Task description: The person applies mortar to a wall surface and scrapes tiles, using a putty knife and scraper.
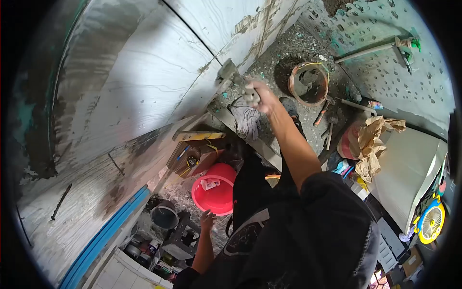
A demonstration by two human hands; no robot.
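My right hand [262, 98] is closed around a mortar-smeared trowel [231, 72], whose blade touches or nearly touches the lower edge of the white, streaked wall panel [159, 58]. A crumpled striped cloth [246, 119] lies just below that hand. My left hand [207, 220] hangs low near the rim of a pink-red basin [216, 196]; its fingers are small and partly curled, and nothing can be made out in them.
A bucket of mortar [309, 84] stands on the rubble-strewn floor, with a hammer [321, 113] nearby. Brown paper [373, 147] lies at the right, beside a yellow fan [430, 220]. A dark bucket [164, 216] and blue strips [103, 238] are at the lower left.
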